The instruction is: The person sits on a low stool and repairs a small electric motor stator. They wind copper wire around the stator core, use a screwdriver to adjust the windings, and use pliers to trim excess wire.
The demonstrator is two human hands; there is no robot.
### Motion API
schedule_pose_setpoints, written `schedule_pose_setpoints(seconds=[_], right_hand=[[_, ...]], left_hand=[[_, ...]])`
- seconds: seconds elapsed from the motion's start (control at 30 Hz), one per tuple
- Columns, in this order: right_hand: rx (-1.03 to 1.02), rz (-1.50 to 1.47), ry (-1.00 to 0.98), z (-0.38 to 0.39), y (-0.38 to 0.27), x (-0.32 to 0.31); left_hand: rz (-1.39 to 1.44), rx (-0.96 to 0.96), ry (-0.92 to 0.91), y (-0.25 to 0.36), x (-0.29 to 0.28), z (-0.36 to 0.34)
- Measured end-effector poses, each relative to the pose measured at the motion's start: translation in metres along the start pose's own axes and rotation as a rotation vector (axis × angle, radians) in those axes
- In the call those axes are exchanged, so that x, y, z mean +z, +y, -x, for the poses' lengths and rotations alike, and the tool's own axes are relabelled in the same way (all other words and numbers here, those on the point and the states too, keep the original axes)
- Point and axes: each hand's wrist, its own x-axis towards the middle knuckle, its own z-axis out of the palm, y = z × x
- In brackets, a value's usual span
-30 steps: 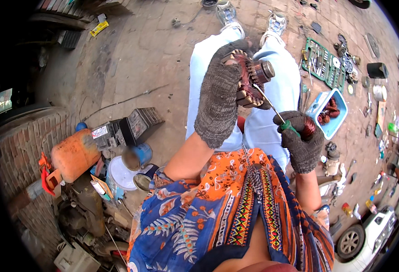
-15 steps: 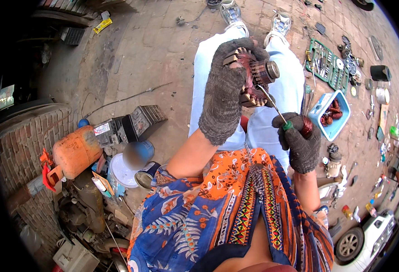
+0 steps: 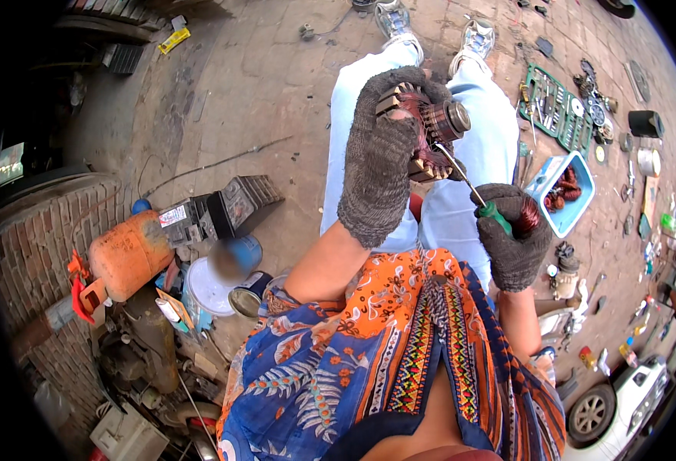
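Note:
Above my thighs, my gloved left hand (image 3: 380, 154) is wrapped round a motor armature (image 3: 422, 127), a slotted metal core with copper windings and a round commutator facing right. In my right hand (image 3: 513, 238), also in a dark knit glove, is a screwdriver (image 3: 498, 215) with a green handle. Its thin shaft slants up and left, and the tip reaches the armature's windings below the commutator. A small bundle of copper wire (image 3: 528, 215) is also tucked in the right hand, beside the handle. Part of the armature is hidden behind my left fingers.
To the right stand a blue tub (image 3: 567, 196) holding copper coils and an open green tool case (image 3: 557, 111). Left are an orange gas cylinder (image 3: 132, 255), a black battery (image 3: 245, 201) and a white bucket (image 3: 207, 288). A white toy-sized-looking car (image 3: 634, 407) shows at lower right.
My right hand has shifted slightly right and turned a little, showing more of the green handle. The left hand still holds the armature in nearly the same place.

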Motion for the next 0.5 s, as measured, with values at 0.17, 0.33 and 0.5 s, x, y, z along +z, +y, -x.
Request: schedule_pose_setpoints(seconds=[0.17, 0.33, 0.5], right_hand=[[-0.221, 0.195, 0.010, -0.002, 0.001, -0.001], [-0.304, 0.287, 0.037, -0.002, -0.002, -0.001], [-0.351, 0.369, 0.010, -0.006, 0.000, -0.007]], left_hand=[[0.114, -0.030, 0.059, 0.010, 0.016, 0.005], [0.211, -0.046, 0.081, 0.006, 0.017, 0.006], [0.356, -0.089, 0.027, -0.004, 0.011, 0.005]])
